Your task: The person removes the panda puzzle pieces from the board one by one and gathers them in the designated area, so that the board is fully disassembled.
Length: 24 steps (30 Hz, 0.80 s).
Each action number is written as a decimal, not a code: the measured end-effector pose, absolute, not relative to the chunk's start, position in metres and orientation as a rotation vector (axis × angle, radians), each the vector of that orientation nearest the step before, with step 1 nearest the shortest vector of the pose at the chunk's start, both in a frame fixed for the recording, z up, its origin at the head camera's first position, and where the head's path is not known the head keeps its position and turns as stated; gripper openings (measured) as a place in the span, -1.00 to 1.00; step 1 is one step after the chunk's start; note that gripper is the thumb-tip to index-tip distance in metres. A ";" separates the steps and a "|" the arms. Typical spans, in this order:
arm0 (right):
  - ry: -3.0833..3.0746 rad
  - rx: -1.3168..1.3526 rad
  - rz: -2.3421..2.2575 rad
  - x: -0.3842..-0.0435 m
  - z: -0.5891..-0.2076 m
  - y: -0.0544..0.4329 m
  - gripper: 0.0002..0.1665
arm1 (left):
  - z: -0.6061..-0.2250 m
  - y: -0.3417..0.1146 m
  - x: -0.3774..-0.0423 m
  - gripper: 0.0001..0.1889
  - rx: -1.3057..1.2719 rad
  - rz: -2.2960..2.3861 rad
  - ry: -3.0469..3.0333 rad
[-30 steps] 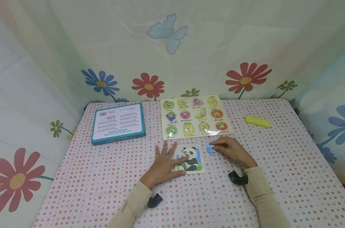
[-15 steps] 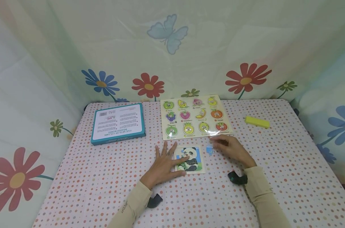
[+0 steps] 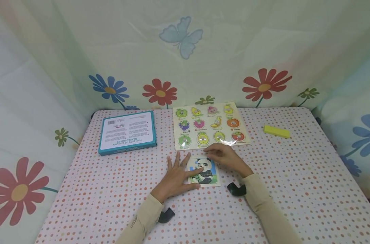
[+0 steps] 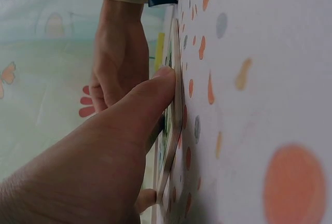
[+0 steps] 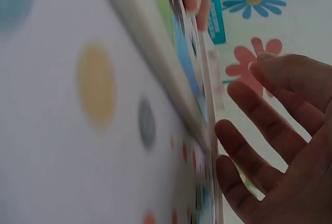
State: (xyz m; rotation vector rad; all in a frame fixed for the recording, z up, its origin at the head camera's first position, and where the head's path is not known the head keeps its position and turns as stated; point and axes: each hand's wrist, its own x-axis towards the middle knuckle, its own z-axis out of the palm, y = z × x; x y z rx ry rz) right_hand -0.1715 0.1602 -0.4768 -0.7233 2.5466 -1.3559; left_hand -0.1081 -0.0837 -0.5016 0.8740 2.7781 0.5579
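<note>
On the dotted table (image 3: 111, 196), nearer us than the fruit board (image 3: 210, 127), we rest our spread left hand (image 3: 174, 180) on, and hover our loosely curved, seemingly empty right hand (image 3: 226, 159) beside, the panda puzzle (image 3: 208, 175); light, steady pressure should stop it sliding.

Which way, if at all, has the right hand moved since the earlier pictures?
Yes: in the head view, against the fruit board, the right hand moved left, from beside the panda puzzle to hide its far right corner.
</note>
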 end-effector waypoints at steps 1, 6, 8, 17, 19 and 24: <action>2.520 -0.742 -1.364 -0.172 -0.478 0.156 -0.74 | -0.502 -0.084 -0.108 -0.37 0.875 0.557 2.779; 2.484 -0.789 -1.305 -0.173 -0.481 0.143 -0.75 | -0.501 -0.084 -0.108 -0.37 0.886 0.561 2.783; 2.508 -0.812 -1.240 -0.172 -0.483 0.140 -0.75 | -0.501 -0.084 -0.108 -0.37 0.891 0.557 2.781; 2.616 -0.954 -1.042 -0.168 -0.483 0.137 -0.79 | -0.499 -0.085 -0.109 -0.36 0.892 0.545 2.788; 2.627 -0.960 -1.013 -0.168 -0.482 0.137 -0.79 | -0.500 -0.084 -0.109 -0.36 0.890 0.547 2.786; 2.629 -0.957 -0.974 -0.165 -0.481 0.135 -0.78 | -0.501 -0.084 -0.108 -0.36 0.891 0.544 2.784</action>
